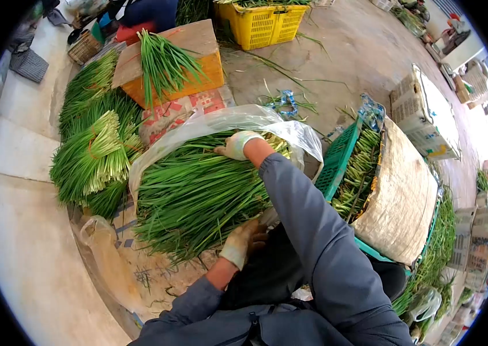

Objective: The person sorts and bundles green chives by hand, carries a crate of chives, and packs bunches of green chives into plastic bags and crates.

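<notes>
A large pile of green garlic chives [198,190] lies in a clear plastic bag [209,121] spread wide in front of me. My right hand [236,145], in a pale work glove, rests on the far part of the chives near their pale ends, its fingers stretched over the leaves. At the near side of the pile is my left hand [241,242], also gloved, with its fingers bent around the near edge of the bag by my knee. The fingertips are partly hidden there.
Tied bundles of chives [102,150] are stacked at the left. One bunch [163,63] lies on a wooden box [200,40]. A yellow crate [264,26] stands behind. To the right are a green crate [339,158] of stalks, a cloth-covered block [399,196] and a white crate [425,112].
</notes>
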Action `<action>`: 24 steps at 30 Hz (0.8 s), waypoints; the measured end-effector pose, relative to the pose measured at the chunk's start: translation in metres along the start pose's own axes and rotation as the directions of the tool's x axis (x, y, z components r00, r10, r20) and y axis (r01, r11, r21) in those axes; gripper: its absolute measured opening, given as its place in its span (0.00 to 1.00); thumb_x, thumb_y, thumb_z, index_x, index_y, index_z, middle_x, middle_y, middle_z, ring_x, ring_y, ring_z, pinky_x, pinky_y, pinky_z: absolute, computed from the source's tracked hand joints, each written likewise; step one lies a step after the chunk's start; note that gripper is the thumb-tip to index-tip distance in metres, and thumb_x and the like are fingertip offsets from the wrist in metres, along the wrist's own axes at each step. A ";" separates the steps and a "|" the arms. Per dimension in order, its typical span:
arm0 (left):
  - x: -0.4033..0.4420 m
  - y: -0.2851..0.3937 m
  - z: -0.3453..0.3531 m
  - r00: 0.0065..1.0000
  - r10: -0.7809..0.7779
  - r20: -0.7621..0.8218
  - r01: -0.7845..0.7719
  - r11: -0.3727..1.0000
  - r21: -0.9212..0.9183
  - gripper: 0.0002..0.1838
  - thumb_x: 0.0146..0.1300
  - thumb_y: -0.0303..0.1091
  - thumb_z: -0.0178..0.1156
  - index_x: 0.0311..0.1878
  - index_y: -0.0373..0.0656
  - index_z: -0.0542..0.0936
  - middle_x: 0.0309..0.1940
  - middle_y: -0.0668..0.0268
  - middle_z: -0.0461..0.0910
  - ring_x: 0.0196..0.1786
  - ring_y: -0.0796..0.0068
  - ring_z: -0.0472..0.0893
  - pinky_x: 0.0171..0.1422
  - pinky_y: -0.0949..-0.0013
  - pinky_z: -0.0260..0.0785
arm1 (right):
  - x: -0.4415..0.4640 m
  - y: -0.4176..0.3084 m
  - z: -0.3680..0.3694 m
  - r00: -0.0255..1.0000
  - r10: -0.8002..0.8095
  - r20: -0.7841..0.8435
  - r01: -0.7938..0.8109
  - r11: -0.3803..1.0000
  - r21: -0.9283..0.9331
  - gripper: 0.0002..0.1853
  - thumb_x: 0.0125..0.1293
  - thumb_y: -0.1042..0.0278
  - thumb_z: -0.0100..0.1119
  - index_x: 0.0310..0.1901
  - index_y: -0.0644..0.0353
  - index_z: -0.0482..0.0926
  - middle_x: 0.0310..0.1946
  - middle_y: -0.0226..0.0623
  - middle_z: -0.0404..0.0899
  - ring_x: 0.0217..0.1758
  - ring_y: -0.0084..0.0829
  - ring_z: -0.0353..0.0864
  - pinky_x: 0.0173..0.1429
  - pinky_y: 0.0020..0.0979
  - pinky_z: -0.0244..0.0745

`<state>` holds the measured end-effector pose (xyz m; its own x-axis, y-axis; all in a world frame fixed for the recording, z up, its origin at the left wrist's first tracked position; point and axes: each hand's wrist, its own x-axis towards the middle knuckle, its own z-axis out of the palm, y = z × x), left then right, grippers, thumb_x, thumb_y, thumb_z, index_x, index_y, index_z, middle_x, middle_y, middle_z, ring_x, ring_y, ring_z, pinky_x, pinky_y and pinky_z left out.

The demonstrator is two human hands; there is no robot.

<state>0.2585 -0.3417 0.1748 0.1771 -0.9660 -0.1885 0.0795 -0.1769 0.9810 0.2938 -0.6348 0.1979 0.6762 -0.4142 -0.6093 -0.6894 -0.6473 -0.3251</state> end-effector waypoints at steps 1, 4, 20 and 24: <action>0.009 -0.013 0.000 0.949 -0.316 -0.003 0.287 0.867 -0.407 0.24 0.69 0.43 0.64 0.55 0.30 0.77 0.47 0.53 0.82 0.48 0.59 0.82 0.54 0.57 0.73 | -0.005 0.001 -0.004 0.999 0.005 0.049 -0.004 1.000 -0.024 0.41 0.71 0.28 0.34 0.60 0.60 0.79 0.64 0.51 0.75 0.68 0.51 0.72 0.71 0.44 0.65; 0.006 -0.034 0.006 0.862 -0.507 0.021 0.373 0.604 -0.704 0.32 0.69 0.53 0.60 0.62 0.32 0.74 0.52 0.51 0.81 0.51 0.53 0.81 0.54 0.54 0.72 | -0.021 -0.004 -0.007 0.994 0.069 0.087 -0.069 0.998 0.004 0.44 0.70 0.26 0.34 0.60 0.62 0.79 0.66 0.52 0.72 0.69 0.51 0.70 0.72 0.44 0.64; -0.014 -0.058 0.001 0.849 -0.448 0.280 0.443 0.316 -0.839 0.63 0.46 0.74 0.64 0.77 0.40 0.55 0.77 0.55 0.56 0.80 0.60 0.52 0.84 0.60 0.43 | -0.039 0.000 0.036 0.908 -0.118 -0.403 0.116 0.993 -0.028 0.55 0.56 0.35 0.68 0.76 0.62 0.54 0.74 0.58 0.57 0.75 0.54 0.60 0.76 0.43 0.60; -0.010 -0.046 0.002 0.852 -0.442 0.280 0.458 0.372 -0.807 0.62 0.47 0.74 0.65 0.76 0.39 0.56 0.77 0.54 0.56 0.79 0.59 0.54 0.82 0.61 0.46 | -0.023 0.001 0.048 0.923 -0.038 -0.384 0.037 0.999 -0.012 0.59 0.52 0.30 0.69 0.76 0.61 0.54 0.74 0.58 0.56 0.75 0.53 0.61 0.76 0.43 0.60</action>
<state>0.2514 -0.3241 0.1315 -0.1589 -0.7980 -0.5814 0.9024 -0.3563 0.2423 0.2656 -0.5949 0.1767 0.7500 -0.6028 -0.2723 -0.6610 -0.6695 -0.3388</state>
